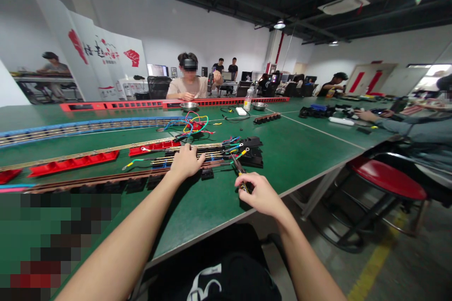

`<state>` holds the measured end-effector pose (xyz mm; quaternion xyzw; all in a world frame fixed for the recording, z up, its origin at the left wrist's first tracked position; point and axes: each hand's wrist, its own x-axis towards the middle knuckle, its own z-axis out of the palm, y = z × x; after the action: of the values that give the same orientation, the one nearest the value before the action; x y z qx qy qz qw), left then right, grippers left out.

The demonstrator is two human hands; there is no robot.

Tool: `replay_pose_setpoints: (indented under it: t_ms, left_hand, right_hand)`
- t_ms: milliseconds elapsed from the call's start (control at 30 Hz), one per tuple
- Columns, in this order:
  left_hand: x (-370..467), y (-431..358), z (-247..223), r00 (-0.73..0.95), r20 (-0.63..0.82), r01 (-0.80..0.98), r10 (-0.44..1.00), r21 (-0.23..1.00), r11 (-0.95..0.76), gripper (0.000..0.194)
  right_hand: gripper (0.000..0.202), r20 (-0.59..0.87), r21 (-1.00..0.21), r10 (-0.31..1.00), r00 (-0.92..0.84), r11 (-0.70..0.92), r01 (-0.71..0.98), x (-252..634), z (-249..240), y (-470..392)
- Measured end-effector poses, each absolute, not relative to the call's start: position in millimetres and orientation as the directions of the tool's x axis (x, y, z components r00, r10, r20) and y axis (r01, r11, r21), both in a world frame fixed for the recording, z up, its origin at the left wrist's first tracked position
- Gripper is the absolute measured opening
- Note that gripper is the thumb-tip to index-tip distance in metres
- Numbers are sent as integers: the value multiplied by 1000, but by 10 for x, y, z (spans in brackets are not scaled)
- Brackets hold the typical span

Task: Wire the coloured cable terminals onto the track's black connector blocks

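My left hand [186,162] lies over a long rail assembly with thin brass-coloured strips [162,162], its fingers bent down onto it. What the fingertips grip is partly hidden. In my right hand [260,193] is a pair of pliers [238,165], its jaws pointing at the wired end of the rail. Close to the jaws are yellow-sleeved ring terminals [244,152] and black end pieces [253,157]. A green wire with a yellow-sleeved terminal [130,164] sticks out left of my left hand.
Red plastic troughs [76,163] and a blue rail [88,124] lie to the left. Behind are coiled coloured wires [196,124], metal bowls [189,106], a bottle [247,101] and a long red rail [123,105]. Across sits a person [190,82]. A red stool [388,178] stands right.
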<state>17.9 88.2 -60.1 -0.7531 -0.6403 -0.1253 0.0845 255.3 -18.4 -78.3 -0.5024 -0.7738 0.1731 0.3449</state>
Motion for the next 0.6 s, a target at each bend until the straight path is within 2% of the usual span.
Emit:
replay_pose_setpoints:
  t_ms: [100,233,400,600]
  left_hand:
    - [178,885,-601,146,289,986,946,32,-161,58]
    - [176,888,-603,146,290,987,946,28,-161,58]
    - [175,885,-606,154,295,985,943,23,-168,58]
    - [179,881,-600,149,297,986,943,27,-164,57]
  right_hand:
    - [23,283,-762,930,-233,366,534,2573,-785,-156]
    - [24,118,-950,967,-224,176,259,2551,-743,-143]
    - [24,39,-997,982,-184,51,61,2515,-725,-126]
    - [25,-58,-978,980,-188,-94,-188,2550,-770,-86]
